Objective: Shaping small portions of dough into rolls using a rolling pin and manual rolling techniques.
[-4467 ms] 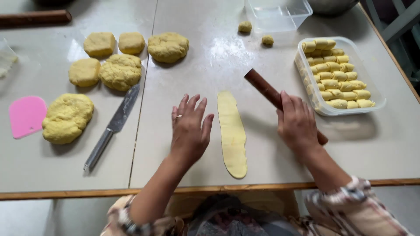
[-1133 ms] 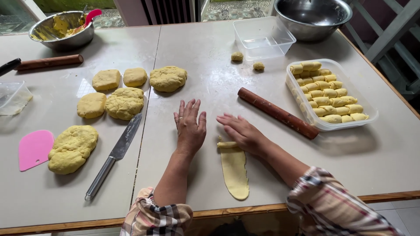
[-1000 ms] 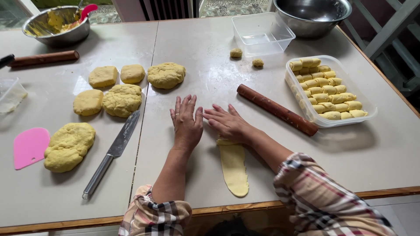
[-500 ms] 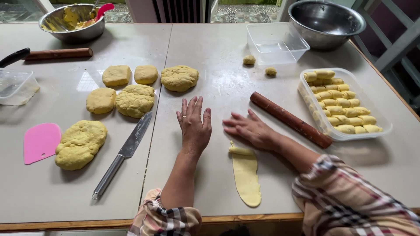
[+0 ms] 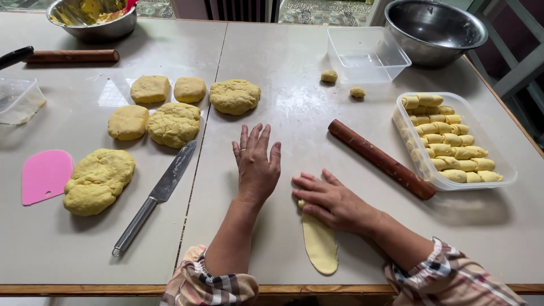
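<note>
Hands on a dough strip near the counter's front edge.

Head view: the right hand [image 5: 331, 199] lies flat, fingers spread, on the strip's [image 5: 320, 246] rolled far end; its long axis runs toward the front edge. The left hand [image 5: 258, 164], open and empty, rests just left.

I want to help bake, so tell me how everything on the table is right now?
Left hand: flat on the table, fingers spread, holding nothing.
Right hand: pressing on the dough strip's rolled end.
Dough strip: flat, partly rolled up.
Rolling pin: lying idle, untouched.
Knife: lying flat.
Tray of rolls: nearly full.
Clear box: open, empty.
Steel bowl: empty.
Dough lumps: unrolled.
</note>
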